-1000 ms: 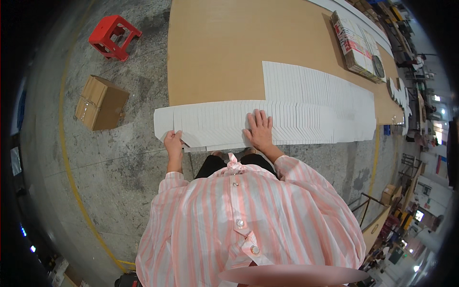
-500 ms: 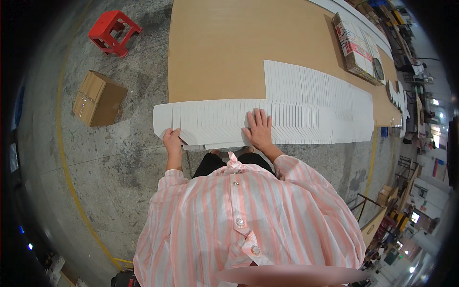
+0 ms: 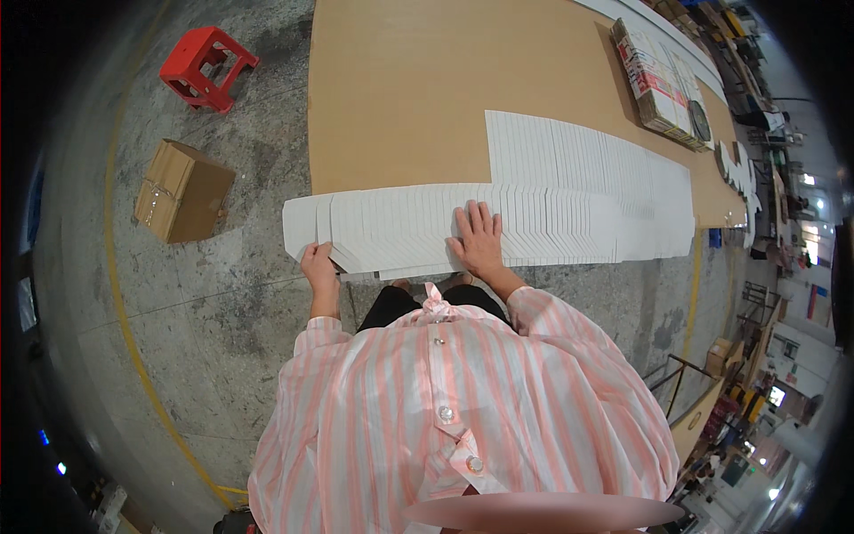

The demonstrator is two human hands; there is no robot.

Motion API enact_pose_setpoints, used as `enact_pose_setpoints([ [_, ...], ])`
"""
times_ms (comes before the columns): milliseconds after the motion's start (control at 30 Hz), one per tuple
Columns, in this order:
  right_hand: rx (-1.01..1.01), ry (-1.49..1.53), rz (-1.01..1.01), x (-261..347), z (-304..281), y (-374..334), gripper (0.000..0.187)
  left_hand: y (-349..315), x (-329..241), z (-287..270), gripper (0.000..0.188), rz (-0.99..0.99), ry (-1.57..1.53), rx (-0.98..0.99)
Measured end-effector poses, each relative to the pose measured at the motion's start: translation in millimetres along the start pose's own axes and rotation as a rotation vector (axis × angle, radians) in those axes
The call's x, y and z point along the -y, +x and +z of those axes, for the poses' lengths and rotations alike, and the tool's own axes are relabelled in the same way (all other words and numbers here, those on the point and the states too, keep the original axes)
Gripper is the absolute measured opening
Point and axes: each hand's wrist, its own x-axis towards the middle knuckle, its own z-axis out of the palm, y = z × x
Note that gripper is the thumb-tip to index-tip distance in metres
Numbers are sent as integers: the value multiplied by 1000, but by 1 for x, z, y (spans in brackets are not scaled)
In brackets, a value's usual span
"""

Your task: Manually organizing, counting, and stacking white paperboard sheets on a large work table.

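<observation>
A long row of overlapping white sheets (image 3: 405, 214), perhaps thin card, lies fanned along the near edge of the brown table (image 3: 400, 98). My left hand (image 3: 318, 265) is closed on the near edge of a white sheet at the row's left end, thumb on top; its other fingers are hidden underneath. My right hand (image 3: 479, 242) rests flat on the middle of the row, fingers stretched out and a little apart. A second fanned row of white sheets (image 3: 551, 151) lies beyond, on the right, partly meeting the first.
Toward the far right of the table sits a strapped stack of flat cardboard (image 3: 658, 84) with a dark round object (image 3: 700, 120) at its side. White cut pieces (image 3: 737, 173) lie near the right end. On the floor at left are a red stool (image 3: 209, 69) and a cardboard box (image 3: 185, 191).
The view has shifted slightly. Both hands keep nearly the same places on the sheets; nothing else has visibly moved.
</observation>
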Motion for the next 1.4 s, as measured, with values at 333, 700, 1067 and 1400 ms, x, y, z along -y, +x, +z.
enact_pose_setpoints([
  [333, 11, -5, -1, 0, 1, -1, 63, 3, 5, 0, 5, 20, -7, -49],
  [700, 49, 13, 14, -4, 9, 3, 64, -1, -4, 2, 6, 30, 158, -19],
  [1067, 46, -41, -23, -1, 8, -3, 62, -10, -14, -27, 20, 538, 996, -299],
  [1400, 57, -26, -17, 0, 4, 1, 62, -4, -15, -23, 20, 76, -22, -117],
])
